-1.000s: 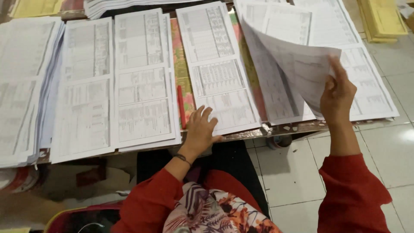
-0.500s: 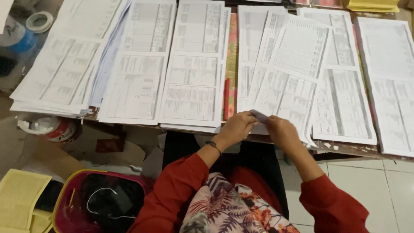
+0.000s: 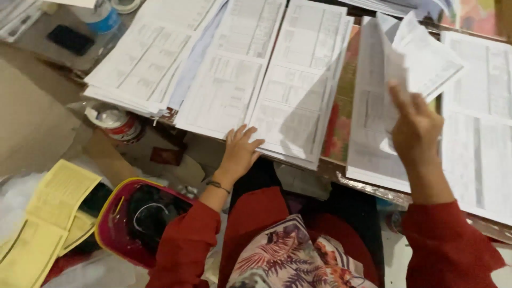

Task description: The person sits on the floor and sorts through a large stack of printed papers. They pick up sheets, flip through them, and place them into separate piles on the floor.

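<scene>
Where lifted sheets (image 3: 421,58) blur, right hand (image 3: 418,130) (print unreadable).

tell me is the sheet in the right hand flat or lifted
Lifted: the right hand holds the sheet raised and curling above its stack.

So the tabletop (image 3: 341,176) is covered in paper stacks (image 3: 298,80) side by side, left to right. Left hand (image 3: 240,152) rests on the near edge of a middle stack, right hand (image 3: 418,128) is further right, lifting a sheet (image 3: 421,58) off its pile. On the floor to the left: a bag (image 3: 114,213), with folders (image 3: 45,213) left of it (a can (image 3: 114,122) sits under the table edge).
</scene>
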